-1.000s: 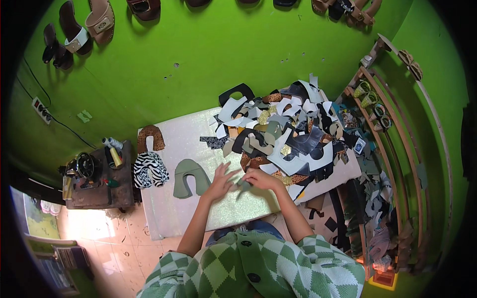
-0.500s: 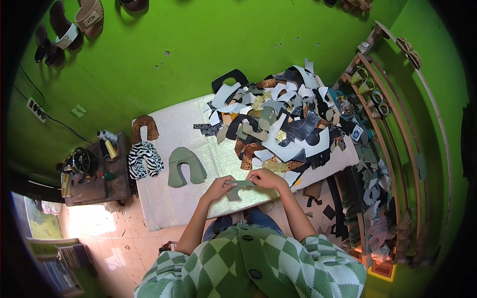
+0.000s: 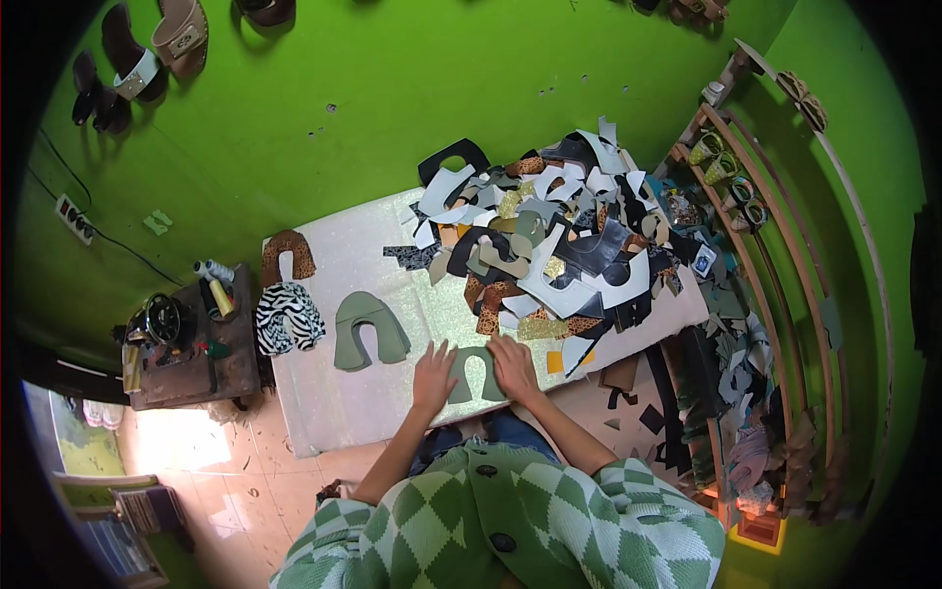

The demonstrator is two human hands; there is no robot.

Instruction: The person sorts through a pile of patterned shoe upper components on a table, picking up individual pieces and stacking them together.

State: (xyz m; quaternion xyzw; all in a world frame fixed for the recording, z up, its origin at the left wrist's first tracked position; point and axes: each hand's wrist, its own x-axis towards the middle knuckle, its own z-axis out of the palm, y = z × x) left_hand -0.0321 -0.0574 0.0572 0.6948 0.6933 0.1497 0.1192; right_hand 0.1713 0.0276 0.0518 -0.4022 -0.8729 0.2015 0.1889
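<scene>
Grip in the head view is loose and fairly wide: the left hand (image 3: 433,378) lies with fingers spread along one side of an olive-green arch-shaped cutout (image 3: 475,350), the right hand (image 3: 514,369) along the other — neither seems to pinch it. Half a second ago the cutout was held up between both hands' fingertips; now it lies flat on the pale, glittery counter (image 3: 324,393), near the person, legs toward the body. That suggests it is being laid out or smoothed. Larger green arch pieces (image 3: 365,306) lie left of it, apart; a heap of offcuts (image 3: 579,273) spreads beyond the right hand.
</scene>
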